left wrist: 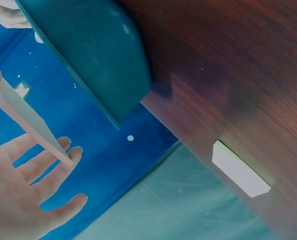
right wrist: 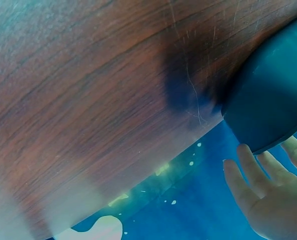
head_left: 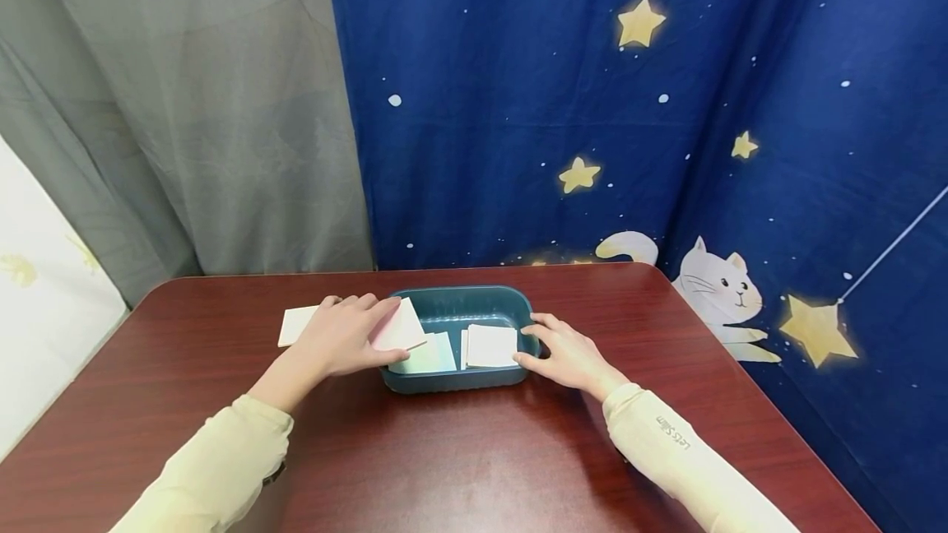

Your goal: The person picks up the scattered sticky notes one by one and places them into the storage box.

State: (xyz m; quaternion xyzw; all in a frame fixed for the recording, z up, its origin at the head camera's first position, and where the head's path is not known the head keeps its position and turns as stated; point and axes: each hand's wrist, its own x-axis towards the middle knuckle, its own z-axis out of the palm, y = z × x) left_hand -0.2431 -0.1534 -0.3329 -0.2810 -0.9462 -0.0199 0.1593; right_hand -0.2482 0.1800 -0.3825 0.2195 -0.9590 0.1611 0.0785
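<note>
A pale pink pad of note paper [head_left: 400, 326] is pinched between the thumb and fingers of my left hand [head_left: 336, 340], above the left end of a dark teal plastic bin [head_left: 455, 382]. My right hand [head_left: 570, 354] rests at the bin's right end, its fingers loosely bent and touching the rim. Inside the bin lie a pale green-blue pad [head_left: 433, 354] on the left and white pads [head_left: 492, 345] on the right. In the left wrist view the held pad [left wrist: 33, 120] appears edge-on, thin and flat.
Another whitish pad [head_left: 296, 324] lies on the table left of the bin, partly behind my left hand; a green edge shows on this pad [left wrist: 241, 171] in the left wrist view. The reddish-brown table [head_left: 452, 459] ends just behind the bin, at grey and blue curtains [head_left: 481, 130].
</note>
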